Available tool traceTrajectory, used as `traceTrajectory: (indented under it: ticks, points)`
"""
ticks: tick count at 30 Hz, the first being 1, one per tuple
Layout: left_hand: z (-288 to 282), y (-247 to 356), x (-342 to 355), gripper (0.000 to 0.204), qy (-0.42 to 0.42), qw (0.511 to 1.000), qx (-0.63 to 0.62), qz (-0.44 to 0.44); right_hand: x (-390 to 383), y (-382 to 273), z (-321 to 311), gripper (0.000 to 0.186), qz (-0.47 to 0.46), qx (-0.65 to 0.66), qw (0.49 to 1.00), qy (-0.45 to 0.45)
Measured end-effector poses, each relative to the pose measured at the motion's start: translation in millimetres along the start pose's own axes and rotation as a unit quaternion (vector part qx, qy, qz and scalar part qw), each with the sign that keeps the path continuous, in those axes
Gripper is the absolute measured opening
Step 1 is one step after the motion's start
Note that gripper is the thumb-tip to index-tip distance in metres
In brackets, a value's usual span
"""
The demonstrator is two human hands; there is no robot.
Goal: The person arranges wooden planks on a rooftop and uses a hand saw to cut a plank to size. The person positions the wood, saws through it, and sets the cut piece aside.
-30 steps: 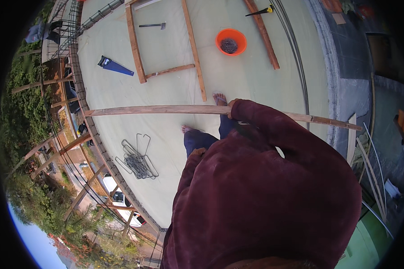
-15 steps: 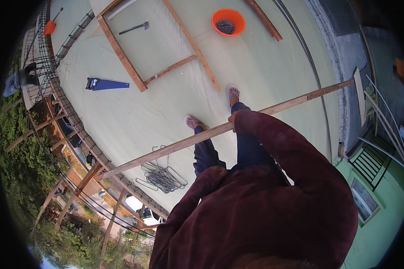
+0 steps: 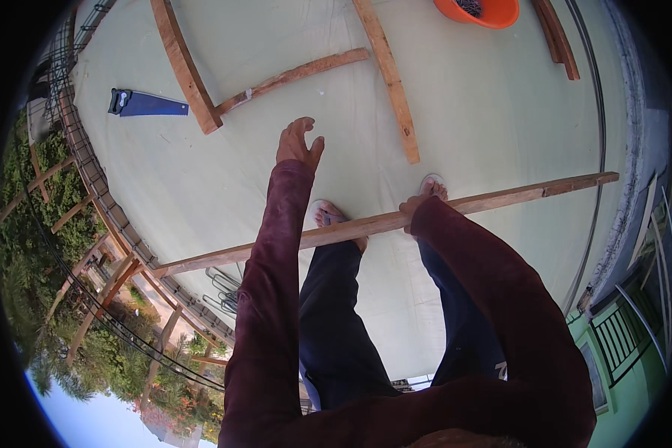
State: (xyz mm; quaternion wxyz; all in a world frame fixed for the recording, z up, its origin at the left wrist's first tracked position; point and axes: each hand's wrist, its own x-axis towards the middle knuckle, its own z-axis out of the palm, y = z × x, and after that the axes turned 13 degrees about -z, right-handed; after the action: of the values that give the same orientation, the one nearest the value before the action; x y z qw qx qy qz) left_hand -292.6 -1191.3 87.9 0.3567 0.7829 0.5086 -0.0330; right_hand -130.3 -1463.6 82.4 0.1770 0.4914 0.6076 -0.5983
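A long wooden beam (image 3: 500, 200) crosses in front of my legs, from the left edge of the floor toward the right wall. My right hand (image 3: 413, 209) is closed round it near its middle, above my right foot. Out ahead, beyond the beam, my left hand (image 3: 299, 143) reaches with fingers apart and holds nothing. Past that hand lies a timber frame: a left plank (image 3: 187, 71), a right plank (image 3: 390, 82) and a crosspiece (image 3: 299, 73) between them. A handsaw (image 3: 149, 103) with a blue blade rests left of the frame.
An orange basin (image 3: 493, 13) with dark metal pieces sits at the far right, near stacked planks (image 3: 556, 37). Bent metal rods (image 3: 222, 290) lie by the left edge, where rebar (image 3: 101, 175) runs along a drop. Black cables (image 3: 594, 112) follow the right wall.
My left hand has moved from near my lap out over the floor toward the frame. My right hand still grips the beam. The view has shifted, and the axe has left it.
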Motion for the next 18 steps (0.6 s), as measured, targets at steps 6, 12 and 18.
traceTrajectory:
  ticks: [6, 12, 18]
  points:
    - [75.0, -12.4, 121.2, 0.083, 0.142, 0.973, 0.18, 0.036, 17.3, 75.2, 15.5, 0.047, 0.005, 0.035, 0.997, 0.065]
    - [99.4, -22.8, 197.6, 0.086, -0.002, 0.945, 0.326, -0.013, 12.1, 138.7, -0.3, 0.053, -0.032, 0.049, 0.998, 0.014]
    - [69.1, -39.0, 224.7, 0.03, -0.006, 0.927, 0.373, 0.028, 37.5, 181.2, 1.8, 0.052, -0.046, -0.057, 0.992, 0.106]
